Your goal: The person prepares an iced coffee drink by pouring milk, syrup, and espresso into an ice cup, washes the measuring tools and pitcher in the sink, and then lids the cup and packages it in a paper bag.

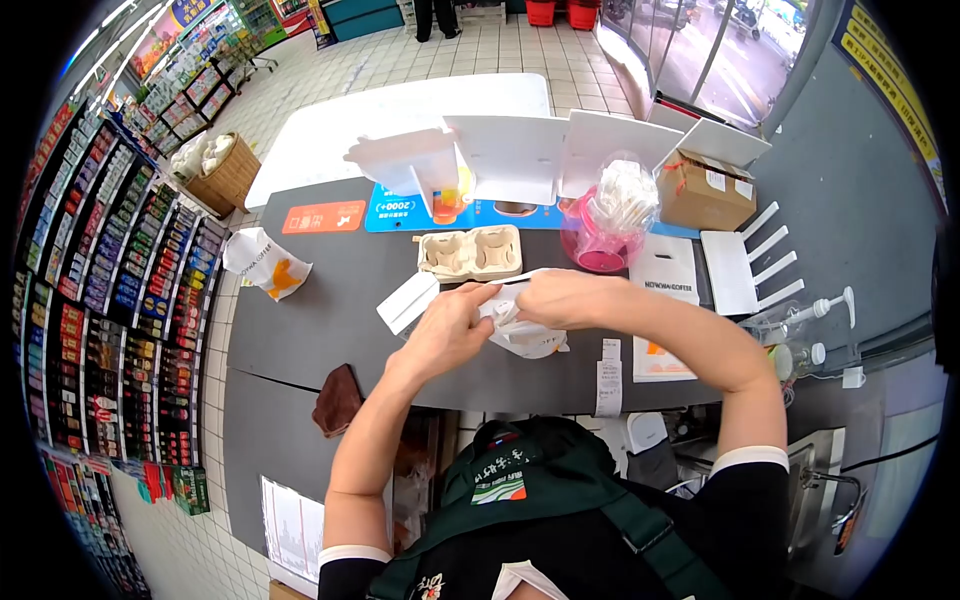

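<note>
Both hands meet over a white paper bag (535, 345) at the near side of the dark counter. My left hand (447, 325) pinches the bag's left edge between thumb and fingers. At its upper edge my right hand (562, 299) is closed, its fingers curled down and partly hidden. White crumpled paper or plastic shows between the two hands. Just beyond them sits a beige pulp cup carrier (470, 254) with its cup hollows facing up. A white flat piece like a box or card (408, 302) lies beside my left hand.
A second paper bag (267, 264) stands at the left. Brown cloth (338, 401) and receipts (609, 379) lie near the front edge. Behind are white partition panels (505, 158), a pink container of wrapped straws (606, 225), a cardboard box (706, 192) and, rightward, pump bottles (800, 322).
</note>
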A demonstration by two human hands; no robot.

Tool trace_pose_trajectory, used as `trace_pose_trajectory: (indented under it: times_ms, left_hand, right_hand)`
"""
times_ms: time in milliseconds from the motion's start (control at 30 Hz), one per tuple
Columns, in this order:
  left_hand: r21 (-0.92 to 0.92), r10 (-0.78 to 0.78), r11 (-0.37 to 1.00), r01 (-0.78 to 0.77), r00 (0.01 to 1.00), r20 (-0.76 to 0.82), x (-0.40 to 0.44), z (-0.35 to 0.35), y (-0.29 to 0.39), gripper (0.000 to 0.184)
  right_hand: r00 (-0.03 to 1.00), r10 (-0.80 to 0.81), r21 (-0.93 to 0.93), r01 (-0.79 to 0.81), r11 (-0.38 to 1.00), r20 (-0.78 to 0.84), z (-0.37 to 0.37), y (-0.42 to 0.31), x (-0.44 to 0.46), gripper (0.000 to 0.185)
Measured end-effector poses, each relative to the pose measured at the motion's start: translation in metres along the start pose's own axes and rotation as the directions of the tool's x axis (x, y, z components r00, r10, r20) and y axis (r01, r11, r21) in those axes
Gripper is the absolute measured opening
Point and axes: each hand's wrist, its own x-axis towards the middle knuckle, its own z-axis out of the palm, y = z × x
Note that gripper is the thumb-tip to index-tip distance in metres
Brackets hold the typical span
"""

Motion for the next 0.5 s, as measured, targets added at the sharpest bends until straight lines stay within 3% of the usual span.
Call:
trace_pose_trajectory:
  times_ms: [67,133,167,233,300,400,500]
  left_hand:
    - [0.017,-0.060,0.998,0.059,0.995,0.073,-0.002,-0.009,0.005,0.043]
    - [0.190,0.028,0.981,-0.048,0.994,0.105,-0.004,-0.017,0.003,0.045]
    - [0.257,0.099,0.959,-0.120,0.991,0.093,-0.004,-0.016,-0.010,0.047]
    - [0.289,0.114,0.946,-0.148,0.985,0.130,-0.003,-0.020,-0.011,0.046]
    - [0.320,0.124,0.931,-0.174,0.978,0.170,-0.002,-0.020,-0.008,0.046]
    - [0.422,0.257,0.864,-0.276,0.961,0.101,0.001,-0.014,0.007,0.040]
    - [0.550,0.458,0.770,-0.323,0.880,-0.124,0.018,0.015,0.037,0.034]
  right_hand:
    - [0.999,0.006,0.084,-0.010,0.996,0.048,-0.017,-0.005,-0.031,0.023]
    - [0.978,-0.133,-0.140,0.110,0.984,-0.161,-0.016,0.000,-0.059,0.020]
    - [0.978,-0.130,-0.142,0.107,0.984,-0.164,-0.009,0.003,-0.067,0.020]
    - [0.894,-0.191,-0.253,0.091,0.963,-0.405,0.008,0.005,-0.079,0.004]
    - [0.858,-0.196,-0.277,0.066,0.959,-0.475,0.019,0.000,-0.085,0.003]
    - [0.803,-0.187,-0.292,0.018,0.956,-0.566,0.024,-0.005,-0.088,0.005]
    - [0.773,-0.166,-0.270,-0.007,0.963,-0.612,0.028,-0.005,-0.083,0.005]
